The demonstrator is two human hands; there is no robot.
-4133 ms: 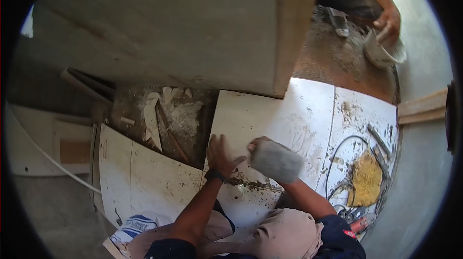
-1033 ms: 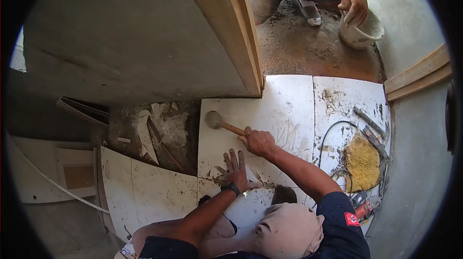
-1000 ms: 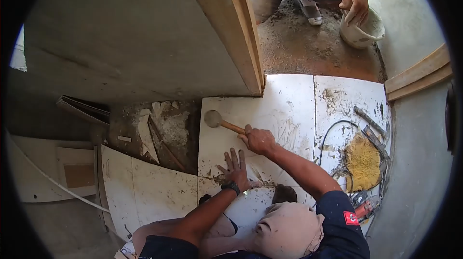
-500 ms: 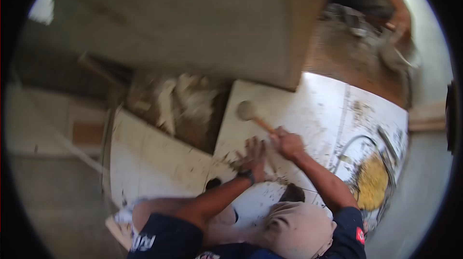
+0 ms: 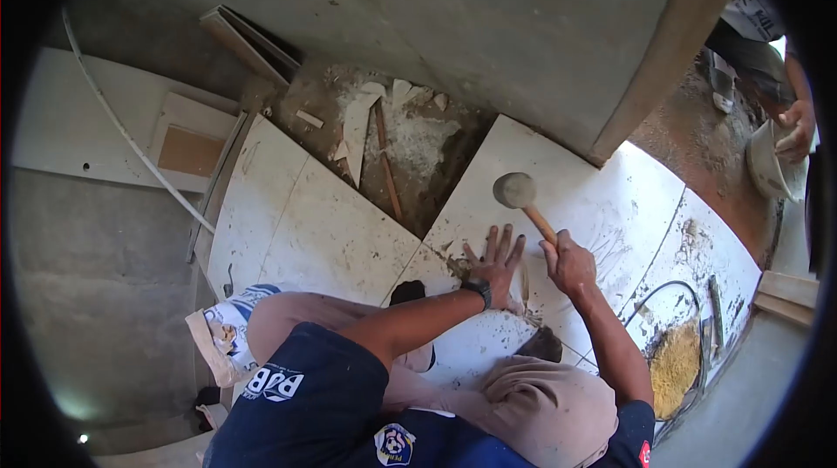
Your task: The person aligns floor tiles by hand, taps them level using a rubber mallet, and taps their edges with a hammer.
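Note:
White floor tiles (image 5: 331, 233), smeared with dirt, lie under and around me. My left hand (image 5: 495, 274) rests flat on a tile with its fingers spread, near a dark smear of mortar; a watch is on that wrist. To its right, my right hand (image 5: 571, 266) is wrapped round the wooden handle of a mallet (image 5: 514, 190). The mallet's round grey head is over the tile ahead of my left hand; whether it touches the tile I cannot tell.
An untiled patch (image 5: 405, 150) holds broken tile pieces and a stick. A grey wall (image 5: 488, 23) rises ahead. Yellow material (image 5: 676, 370) and a cable lie at the right. At the upper right, another person's hand touches a bucket (image 5: 765, 161).
The view has shifted, so the wall corner and the other person appear farther right. My right hand still grips the mallet, and my left hand is still spread on the tile.

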